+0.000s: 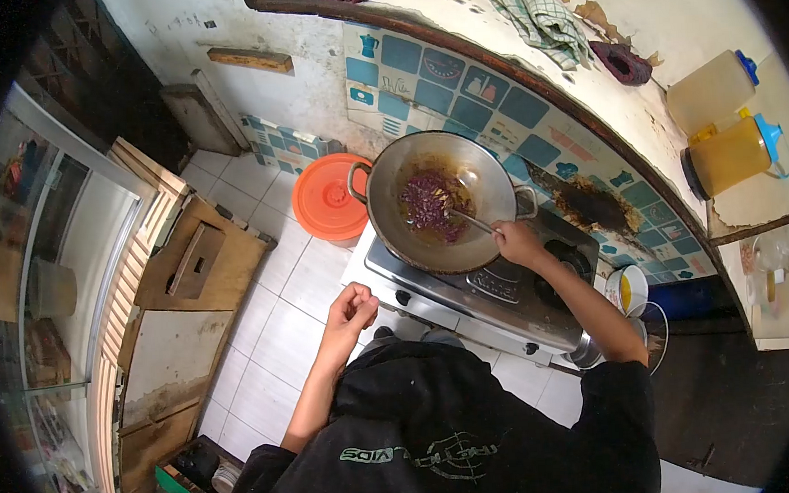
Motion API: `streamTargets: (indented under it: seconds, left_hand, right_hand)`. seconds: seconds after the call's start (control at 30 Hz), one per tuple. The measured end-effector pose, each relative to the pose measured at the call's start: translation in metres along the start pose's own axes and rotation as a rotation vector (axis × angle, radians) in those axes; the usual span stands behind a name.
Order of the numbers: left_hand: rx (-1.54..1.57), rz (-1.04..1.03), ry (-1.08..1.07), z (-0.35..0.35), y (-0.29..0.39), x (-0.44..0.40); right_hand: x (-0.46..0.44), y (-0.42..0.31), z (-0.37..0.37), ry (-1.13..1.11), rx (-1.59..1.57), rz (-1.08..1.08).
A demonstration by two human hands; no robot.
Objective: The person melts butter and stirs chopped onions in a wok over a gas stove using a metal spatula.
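Observation:
A large metal wok (389,224) sits on the left side of the gas stove (497,299). Sliced purple-red pieces, which look like onion, lie in oil (426,207) at its bottom. My right hand (518,243) is closed around the handle of a metal spatula (474,221), whose head is among the pieces. In front of the stove, left of the wok's near side, my left hand (353,310) hovers with its fingers curled and the thumb against them. It touches neither wok nor stove, and nothing shows in it.
An orange lidded bucket (330,196) stands left of the wok. Beyond the tiled wall, a ledge (527,53) holds cloths and yellow-liquid pitchers (737,158). Right of the stove is a white pot (627,288). A wooden cabinet (179,341) stands at the left.

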State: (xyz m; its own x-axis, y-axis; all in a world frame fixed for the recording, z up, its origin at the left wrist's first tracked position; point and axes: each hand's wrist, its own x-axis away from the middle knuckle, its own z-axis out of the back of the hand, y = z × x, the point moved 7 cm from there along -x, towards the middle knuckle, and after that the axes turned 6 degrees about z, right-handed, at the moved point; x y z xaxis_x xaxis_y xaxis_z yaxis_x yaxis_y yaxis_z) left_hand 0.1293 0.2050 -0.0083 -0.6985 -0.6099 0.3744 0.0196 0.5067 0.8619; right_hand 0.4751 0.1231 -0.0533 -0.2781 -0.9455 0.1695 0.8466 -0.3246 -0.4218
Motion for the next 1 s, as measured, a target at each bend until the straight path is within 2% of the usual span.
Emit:
streamTargets:
  seconds: [0.07, 0.47, 0.57, 0.77, 1.0]
  left_hand:
    - [-0.007, 0.002, 0.004, 0.000, 0.001, 0.000]
    - [-0.007, 0.008, 0.018, 0.004, 0.001, -0.003]
    - [0.004, 0.000, 0.014, 0.006, 0.002, -0.004]
    - [0.012, -0.011, 0.026, 0.008, 0.002, -0.002]
    - [0.024, -0.016, 0.029, 0.010, 0.000, 0.001]
  right_hand:
    - [0.006, -0.019, 0.009, -0.003, 0.002, 0.007]
    - [0.024, -0.061, 0.042, -0.013, 0.591, 0.045]
    - [0.023, -0.041, 0.051, 0.074, 0.574, 0.012]
    - [0.031, -0.001, 0.059, 0.129, 0.380, -0.193]
    - [0.036, 0.032, 0.025, 0.206, 0.284, -0.213]
